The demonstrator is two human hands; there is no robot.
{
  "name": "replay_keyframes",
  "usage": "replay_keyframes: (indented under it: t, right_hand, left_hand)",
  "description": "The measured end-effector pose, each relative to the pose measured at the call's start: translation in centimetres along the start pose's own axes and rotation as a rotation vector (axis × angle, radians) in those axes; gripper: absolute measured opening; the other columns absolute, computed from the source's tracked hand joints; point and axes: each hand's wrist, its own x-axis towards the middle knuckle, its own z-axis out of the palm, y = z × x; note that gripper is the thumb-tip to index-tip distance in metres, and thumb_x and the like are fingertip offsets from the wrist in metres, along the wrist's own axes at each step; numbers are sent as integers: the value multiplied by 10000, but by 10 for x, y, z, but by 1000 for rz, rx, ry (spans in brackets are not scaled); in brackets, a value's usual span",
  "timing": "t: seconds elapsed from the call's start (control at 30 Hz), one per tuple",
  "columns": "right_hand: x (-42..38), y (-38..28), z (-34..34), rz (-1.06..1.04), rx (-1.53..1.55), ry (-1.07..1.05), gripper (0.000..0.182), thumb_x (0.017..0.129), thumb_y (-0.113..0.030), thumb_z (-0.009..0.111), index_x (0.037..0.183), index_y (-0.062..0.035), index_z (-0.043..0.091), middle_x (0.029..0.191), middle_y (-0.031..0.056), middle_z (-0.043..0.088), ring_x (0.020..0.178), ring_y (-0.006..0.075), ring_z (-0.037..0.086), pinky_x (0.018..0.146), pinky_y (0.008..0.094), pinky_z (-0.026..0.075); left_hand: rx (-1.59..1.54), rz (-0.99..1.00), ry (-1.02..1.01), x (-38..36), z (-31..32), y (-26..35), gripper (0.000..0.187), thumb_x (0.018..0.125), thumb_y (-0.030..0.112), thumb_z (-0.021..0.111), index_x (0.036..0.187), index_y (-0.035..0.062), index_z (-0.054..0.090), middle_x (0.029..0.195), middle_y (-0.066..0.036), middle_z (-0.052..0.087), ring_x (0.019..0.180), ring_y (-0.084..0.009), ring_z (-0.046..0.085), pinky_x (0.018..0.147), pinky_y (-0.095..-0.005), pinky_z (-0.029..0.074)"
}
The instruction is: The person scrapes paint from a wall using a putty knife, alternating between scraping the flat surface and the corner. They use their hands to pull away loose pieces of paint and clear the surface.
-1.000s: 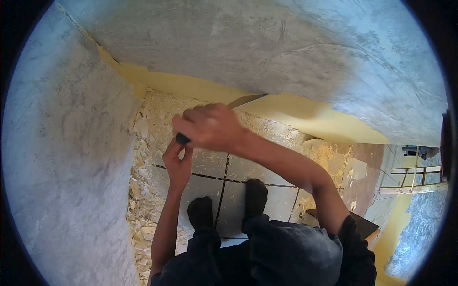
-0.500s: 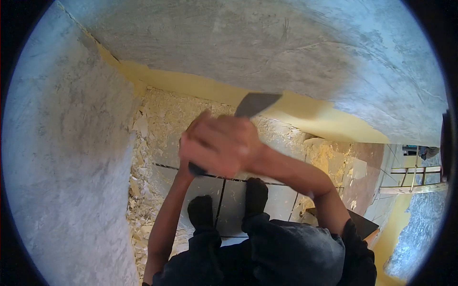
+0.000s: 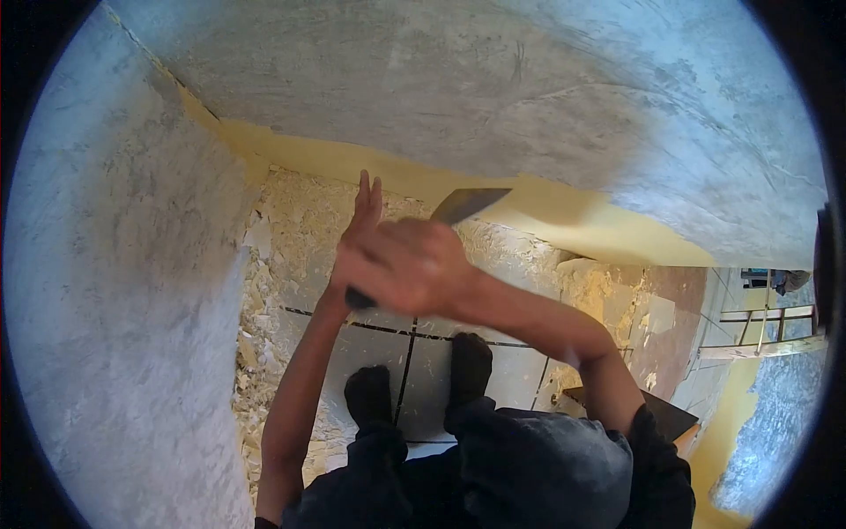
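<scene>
A scraper with a dark handle and a flat grey blade [image 3: 471, 203] is gripped in my right hand [image 3: 405, 264], its blade near the yellow strip low on the wall. My left hand [image 3: 361, 216] is just behind and left of my right hand, partly covered by it, with its visible fingers stretched upward. Below the fist, the end of the black handle sticks out. Bare grey wall [image 3: 423, 88] rises above the yellow paint strip [image 3: 344, 160].
Paint flakes [image 3: 256, 353] lie along the left wall [image 3: 132, 264] and in the corner. My feet in dark socks [image 3: 368, 395] stand on grey floor tiles [image 3: 511, 375]. A dark flat panel [image 3: 674, 416] is at the right, and a wooden frame [image 3: 767, 348] farther off.
My left hand's fingers have come up into view beside my right hand. The scraper and my right hand have shifted slightly left, with the blade now lower and tilted differently.
</scene>
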Motion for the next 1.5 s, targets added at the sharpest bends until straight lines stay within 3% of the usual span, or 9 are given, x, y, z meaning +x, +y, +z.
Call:
replay_keyframes:
  t: [0.43,0.53,0.6,0.83,0.9,1.1,1.2,1.33,1.5]
  right_hand:
    - [0,23,11,80,31,10,122,676,-112,688,756,-109,597,574,32,537,484,161,580,393,330,444]
    - [-9,24,13,176,27,-78,115,707,-126,679,692,-109,567,533,25,516,461,180,574,394,357,459]
    - [-5,-14,-8,-12,5,66,176,603,-111,704,696,-115,555,547,24,509,458,166,549,382,297,414]
    - [-30,23,24,154,46,-105,254,609,-154,720,808,-117,567,600,26,556,517,202,598,434,331,461]
    - [-38,7,27,128,64,-75,226,589,-104,716,745,-129,554,578,26,547,502,195,580,425,318,438]
    - [-49,-27,30,569,466,-39,167,767,-112,724,775,-95,558,612,47,573,548,244,602,476,328,481]
    - [-49,-27,23,625,536,-178,173,828,-161,714,797,-71,570,678,59,599,603,250,620,555,332,513]
    - [-54,-28,7,566,592,-249,226,810,-216,728,935,-64,620,916,117,626,787,281,648,658,369,535]
    - [-68,-4,-29,424,19,-94,475,823,-190,712,1245,-20,579,1026,137,622,856,271,644,692,370,539]
  left_hand:
    - [-141,292,102,-24,2,-33,802,868,120,626,1519,15,168,1590,-197,127,1463,-305,179,1181,-393,166]
    - [-111,-55,56,-19,-2,-37,802,853,84,636,1505,-19,180,1567,-222,192,1462,-303,182,1180,-384,163]
    - [-206,-13,76,-19,3,-50,793,840,49,648,1487,-50,201,1541,-242,249,1443,-312,242,1160,-379,226]
    - [29,-101,-44,-29,2,-29,782,849,28,631,1497,-33,198,1503,-236,336,1392,-314,355,1104,-361,326]
    - [-49,196,242,-37,12,-39,706,845,26,639,1463,-16,300,1393,-222,479,1286,-305,486,1038,-362,393]
    - [-245,-168,-144,-64,5,-7,416,814,42,663,1197,10,505,1194,-131,576,1077,-217,573,899,-337,464]
    - [-337,-74,52,-85,39,-47,362,815,63,666,1151,25,537,1119,-107,598,1022,-199,586,848,-325,479]
    - [-240,258,91,-82,55,-71,292,828,72,670,1106,31,591,1027,-94,625,951,-181,602,809,-325,496]
    - [-338,-194,126,-65,39,1,210,849,-3,678,1059,7,678,1018,-84,690,945,-148,633,805,-303,520]
